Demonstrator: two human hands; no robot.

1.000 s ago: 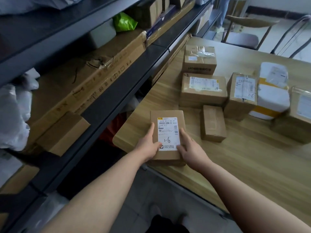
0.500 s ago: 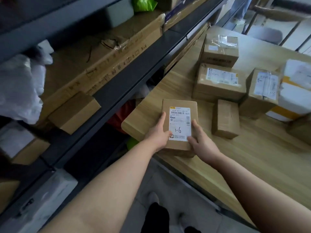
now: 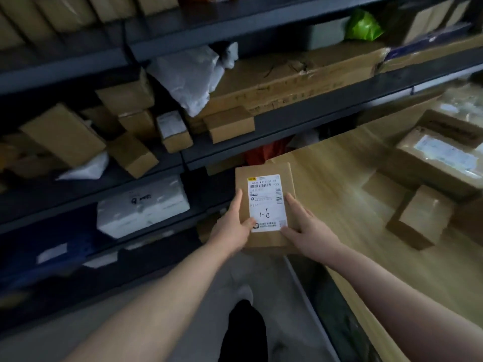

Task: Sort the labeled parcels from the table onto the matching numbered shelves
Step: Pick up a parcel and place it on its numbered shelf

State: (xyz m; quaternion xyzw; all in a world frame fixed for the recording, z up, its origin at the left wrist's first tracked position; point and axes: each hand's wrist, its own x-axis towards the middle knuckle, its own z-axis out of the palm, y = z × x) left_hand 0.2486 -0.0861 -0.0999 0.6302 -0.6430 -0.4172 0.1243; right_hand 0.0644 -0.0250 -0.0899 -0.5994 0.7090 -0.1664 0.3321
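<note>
**Holding parcel 1-6 in front of the shelves**

Judged from the scene, the step in hand is the transfer: 1 parcel [image 3: 264, 205] has been picked out and is held between the table [image 3: 339, 194] and the shelves [image 3: 287, 121], with placement not yet done.

The parcel is gripped by both hands. Its left edge is held by the left hand [image 3: 230, 228], whose thumb lies on the label's lower corner. Its right edge is held by the right hand [image 3: 305, 231], whose fingers are laid along that side. The parcel sits over the near corner of the table, close to the shelf fronts. Whether its underside touches the wood cannot be told.

The parcel is a flat, rectangular box of plain brown cardboard, held face up. A white label [image 3: 267, 194] is stuck on top, printed with a barcode and marked "1-6" by hand. It looks light and rigid, so a 2-handed grip should be ample.

For the next move, the shelf matching 1-6 must be found. No shelf numbers can be read in this blurred view. A free gap is also needed, since the nearby shelves are crowded with brown boxes [image 3: 130, 155] and a white box [image 3: 142, 207]. More parcels [image 3: 439, 163] are left on the table.
</note>
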